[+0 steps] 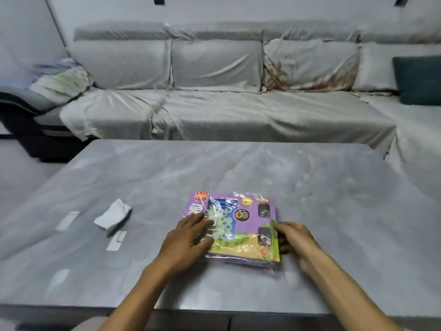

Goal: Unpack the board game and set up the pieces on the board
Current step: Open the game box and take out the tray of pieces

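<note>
A flat purple board game box (248,211), wrapped in shiny clear plastic, lies on the grey table (238,168) near its front edge. A window in the lid shows several pale round pieces. My left hand (188,237) rests palm down on the box's left part, fingers spread over the window. My right hand (294,237) grips the box's right edge, with the thumb on top and the fingers down the side. The box stays shut inside its wrap.
A crumpled white tissue (113,217) lies on the table left of the box. A long sofa under a pale cover (214,108) runs behind the table, with a dark cushion (420,80) at its right end.
</note>
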`<state>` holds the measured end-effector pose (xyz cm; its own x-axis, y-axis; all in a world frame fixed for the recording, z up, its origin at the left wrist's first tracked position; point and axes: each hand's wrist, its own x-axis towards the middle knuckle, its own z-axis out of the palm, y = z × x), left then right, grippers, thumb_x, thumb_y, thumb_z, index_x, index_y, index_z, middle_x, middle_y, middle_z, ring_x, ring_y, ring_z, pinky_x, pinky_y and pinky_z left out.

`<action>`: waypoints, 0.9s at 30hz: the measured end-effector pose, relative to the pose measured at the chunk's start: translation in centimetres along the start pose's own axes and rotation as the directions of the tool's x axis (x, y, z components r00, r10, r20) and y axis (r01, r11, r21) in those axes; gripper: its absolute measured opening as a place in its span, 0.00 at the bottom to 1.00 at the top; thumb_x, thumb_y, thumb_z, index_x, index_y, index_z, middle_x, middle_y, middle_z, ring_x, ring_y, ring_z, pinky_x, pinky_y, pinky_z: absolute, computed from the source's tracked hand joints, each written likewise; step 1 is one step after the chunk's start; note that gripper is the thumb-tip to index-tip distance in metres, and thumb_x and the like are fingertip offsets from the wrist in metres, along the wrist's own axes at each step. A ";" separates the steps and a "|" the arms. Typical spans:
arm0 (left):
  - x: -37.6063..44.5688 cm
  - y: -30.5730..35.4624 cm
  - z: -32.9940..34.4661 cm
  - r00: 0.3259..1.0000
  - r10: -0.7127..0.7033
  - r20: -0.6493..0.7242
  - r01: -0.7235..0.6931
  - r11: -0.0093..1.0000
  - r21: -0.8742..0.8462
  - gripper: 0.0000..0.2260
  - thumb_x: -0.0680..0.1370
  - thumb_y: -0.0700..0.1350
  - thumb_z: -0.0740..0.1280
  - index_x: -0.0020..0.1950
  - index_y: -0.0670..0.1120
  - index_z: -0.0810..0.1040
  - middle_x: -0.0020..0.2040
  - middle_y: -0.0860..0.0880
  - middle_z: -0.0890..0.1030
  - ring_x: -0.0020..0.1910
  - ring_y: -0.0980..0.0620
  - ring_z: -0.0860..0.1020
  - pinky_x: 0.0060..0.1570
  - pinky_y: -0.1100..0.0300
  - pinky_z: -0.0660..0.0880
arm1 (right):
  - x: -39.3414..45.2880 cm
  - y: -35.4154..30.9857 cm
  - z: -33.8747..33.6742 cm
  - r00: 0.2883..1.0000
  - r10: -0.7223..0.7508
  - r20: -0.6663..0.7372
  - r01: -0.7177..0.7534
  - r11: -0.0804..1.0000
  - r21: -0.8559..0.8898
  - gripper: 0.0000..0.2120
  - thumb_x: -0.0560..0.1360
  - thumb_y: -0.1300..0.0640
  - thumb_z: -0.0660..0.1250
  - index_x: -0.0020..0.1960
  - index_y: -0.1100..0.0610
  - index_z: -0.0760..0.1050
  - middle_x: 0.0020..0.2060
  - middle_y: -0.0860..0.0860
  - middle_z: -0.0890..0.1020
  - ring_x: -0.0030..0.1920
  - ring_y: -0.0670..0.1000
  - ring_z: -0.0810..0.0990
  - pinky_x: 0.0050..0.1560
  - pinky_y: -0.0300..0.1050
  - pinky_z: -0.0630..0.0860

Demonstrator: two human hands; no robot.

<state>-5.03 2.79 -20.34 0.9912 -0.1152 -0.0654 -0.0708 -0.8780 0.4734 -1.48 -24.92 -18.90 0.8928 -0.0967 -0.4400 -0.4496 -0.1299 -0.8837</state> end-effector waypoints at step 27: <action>6.8 -3.7 -7.6 0.707 -0.676 -0.209 0.025 0.319 -0.948 0.06 0.79 0.42 0.65 0.45 0.43 0.80 0.35 0.47 0.79 0.21 0.58 0.70 0.22 0.67 0.62 | 3.3 -4.6 -2.3 0.992 -0.127 -0.016 0.127 0.948 0.293 0.09 0.77 0.56 0.66 0.48 0.62 0.81 0.37 0.58 0.85 0.30 0.54 0.83 0.45 0.52 0.76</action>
<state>2.87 8.78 -15.83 0.7716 0.6091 -0.1831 0.1084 0.1577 0.9815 3.43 -26.88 -15.92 0.9422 -0.0956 -0.3211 -0.3047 0.1540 -0.9399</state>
